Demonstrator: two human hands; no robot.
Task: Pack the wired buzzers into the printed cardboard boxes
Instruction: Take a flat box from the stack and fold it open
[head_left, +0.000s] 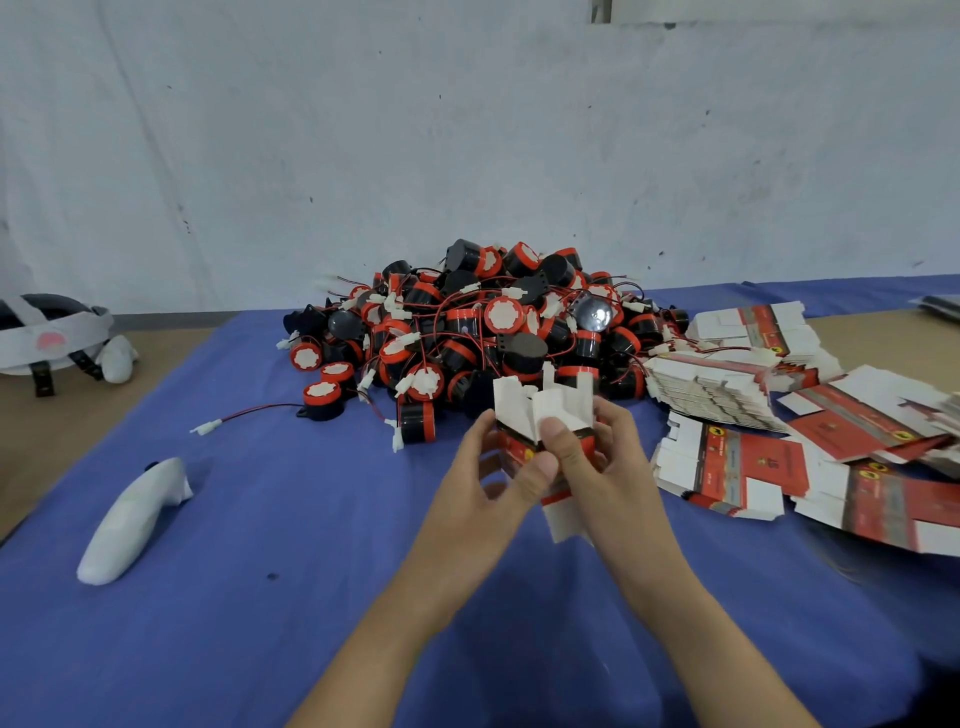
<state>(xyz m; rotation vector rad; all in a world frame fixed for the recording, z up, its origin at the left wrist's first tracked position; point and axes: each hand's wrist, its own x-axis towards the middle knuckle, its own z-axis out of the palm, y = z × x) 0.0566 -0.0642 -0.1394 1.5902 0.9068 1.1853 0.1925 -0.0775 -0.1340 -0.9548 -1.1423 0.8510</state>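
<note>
Box (519, 410) | light, thin card; flaps crease easily; best held by side walls | left hand (496, 470), right hand (605, 457) both pinching it | buzzers (483, 327) heaped behind

- Wall (467, 130): whitish, scuffed, marked with scattered dark specks and faint stains.
- Table (31, 415): tan surface, bare at the left and far right.
- Cloth (260, 519): blue, covering the table's middle.
- Light: even, soft.
</note>
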